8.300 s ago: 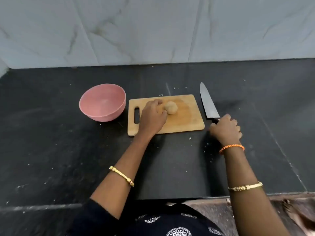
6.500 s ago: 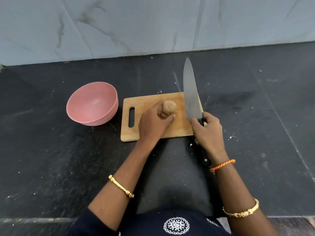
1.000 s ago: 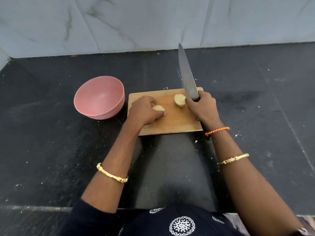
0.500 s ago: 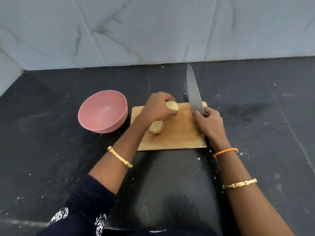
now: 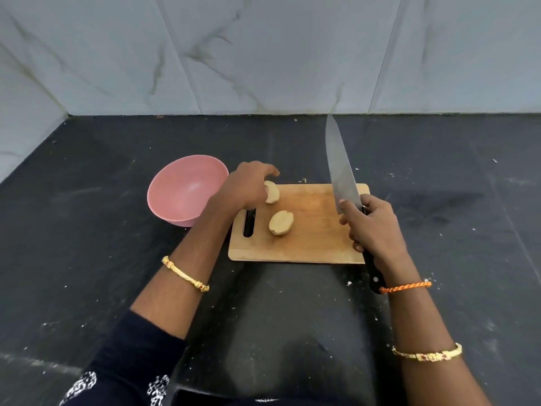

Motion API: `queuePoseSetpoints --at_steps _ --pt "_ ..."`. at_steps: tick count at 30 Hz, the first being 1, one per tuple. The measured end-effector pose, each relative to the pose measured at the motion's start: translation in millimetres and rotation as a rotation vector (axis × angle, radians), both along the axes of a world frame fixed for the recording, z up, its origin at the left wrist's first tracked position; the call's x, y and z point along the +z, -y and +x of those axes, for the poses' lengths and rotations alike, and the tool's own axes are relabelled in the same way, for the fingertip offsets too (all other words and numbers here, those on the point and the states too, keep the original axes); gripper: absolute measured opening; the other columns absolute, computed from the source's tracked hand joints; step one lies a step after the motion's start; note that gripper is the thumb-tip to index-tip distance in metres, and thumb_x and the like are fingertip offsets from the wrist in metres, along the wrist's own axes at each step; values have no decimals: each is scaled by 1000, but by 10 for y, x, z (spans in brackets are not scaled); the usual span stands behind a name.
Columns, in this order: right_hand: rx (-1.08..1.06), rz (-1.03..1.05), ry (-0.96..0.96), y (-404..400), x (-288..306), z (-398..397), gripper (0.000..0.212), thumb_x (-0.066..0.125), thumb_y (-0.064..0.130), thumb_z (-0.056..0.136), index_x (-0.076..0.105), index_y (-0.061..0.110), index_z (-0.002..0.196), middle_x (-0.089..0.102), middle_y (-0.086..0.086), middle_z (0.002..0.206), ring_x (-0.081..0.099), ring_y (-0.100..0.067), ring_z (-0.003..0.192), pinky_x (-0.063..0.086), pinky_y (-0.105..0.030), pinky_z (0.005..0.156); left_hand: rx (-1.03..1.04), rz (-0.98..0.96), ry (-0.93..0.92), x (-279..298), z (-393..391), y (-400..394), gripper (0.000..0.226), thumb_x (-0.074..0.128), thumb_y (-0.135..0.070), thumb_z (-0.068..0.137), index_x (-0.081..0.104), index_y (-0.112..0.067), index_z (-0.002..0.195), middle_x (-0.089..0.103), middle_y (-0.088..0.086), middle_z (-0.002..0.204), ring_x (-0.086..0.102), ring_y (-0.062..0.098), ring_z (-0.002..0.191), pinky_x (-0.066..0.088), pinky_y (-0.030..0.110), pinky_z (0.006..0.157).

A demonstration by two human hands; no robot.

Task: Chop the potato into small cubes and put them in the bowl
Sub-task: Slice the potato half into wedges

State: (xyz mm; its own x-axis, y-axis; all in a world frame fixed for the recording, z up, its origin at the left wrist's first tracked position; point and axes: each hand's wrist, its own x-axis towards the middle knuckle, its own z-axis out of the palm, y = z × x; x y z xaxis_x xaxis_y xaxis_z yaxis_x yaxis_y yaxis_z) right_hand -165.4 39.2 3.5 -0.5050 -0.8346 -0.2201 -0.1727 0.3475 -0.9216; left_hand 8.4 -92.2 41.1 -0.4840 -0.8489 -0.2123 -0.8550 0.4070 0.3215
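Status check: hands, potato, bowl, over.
Right hand grips knife, blade raised. Left hand holds one potato half; other half on board. Bowl empty.

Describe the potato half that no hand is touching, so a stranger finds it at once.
Find the rectangular wooden cutting board on the black counter. Near its slotted handle lies a pale potato half. Unlike the other half at the left hand, it lies alone.
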Motion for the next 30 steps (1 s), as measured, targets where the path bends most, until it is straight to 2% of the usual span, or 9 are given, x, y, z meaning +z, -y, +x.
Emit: queuePoseSetpoints --at_steps 3,6,8,11,14,19,21,25,30 --pt "-5 24 19 -73 -42 28 27 55 25 92 60 -2 97 60 -8 74 44 -17 52 39 -24 37 -227 -45 144 88 29 -177 67 52 0 82 38 -38 136 32 -4 143 31 22 130 25 43 104" --pt "7 52 7 -147 -74 49 25 54 24 92 60 0 93 59 -10 76 43 -15 48 38 -24 35 -342 82 223 60 42 -340 69 65 -19 82 31 -34 140 28 -6 143 33 21 127 31 42 106" --pt "6 56 17 -183 -87 63 23 54 24 92 60 1 92 58 -12 77 43 -15 48 38 -23 35 -326 103 211 -28 8 -376 72 67 -34 81 30 -25 142 32 0 141 40 21 125 35 35 104" --pt "10 55 42 -222 -95 85 21 54 23 92 60 2 91 56 -10 74 43 -16 47 38 -25 35 -212 34 149 -127 -52 -440 59 66 -35 82 44 -20 135 46 4 132 49 22 116 41 32 95" --pt "11 46 54 -244 -99 95 18 54 22 92 61 6 87 56 -7 71 43 -16 47 38 -25 35 -119 -60 -28 -209 -130 -533 48 71 -27 77 57 -19 122 56 2 123 54 18 108 45 30 91" --pt "-48 40 19 -249 -122 72 26 54 21 91 58 -4 86 59 -10 71 43 -17 45 37 -27 37 175 -249 -627 -393 -485 -777 45 80 -20 69 62 -12 110 57 1 113 56 11 97 50 22 86" --pt "-80 33 9 -264 -118 63 26 54 22 90 59 -3 88 60 -8 70 44 -16 48 39 -29 41 195 -339 -692 -510 -579 -853 38 77 -14 71 59 -11 103 55 0 107 51 7 93 47 18 81" --pt "-115 27 8 -325 -101 44 23 53 20 88 59 -1 85 61 -4 68 43 -15 46 37 -27 40 106 -350 -671 -697 -570 -1091 22 71 -15 77 54 -15 92 55 -5 94 51 7 81 46 23 69" --pt "-94 90 35 -431 -151 76 28 43 24 98 57 5 81 61 -2 69 41 -14 41 35 -23 34 83 -141 -683 -705 -404 -986 48 75 -19 74 59 -14 119 56 -4 107 56 11 94 49 24 86"
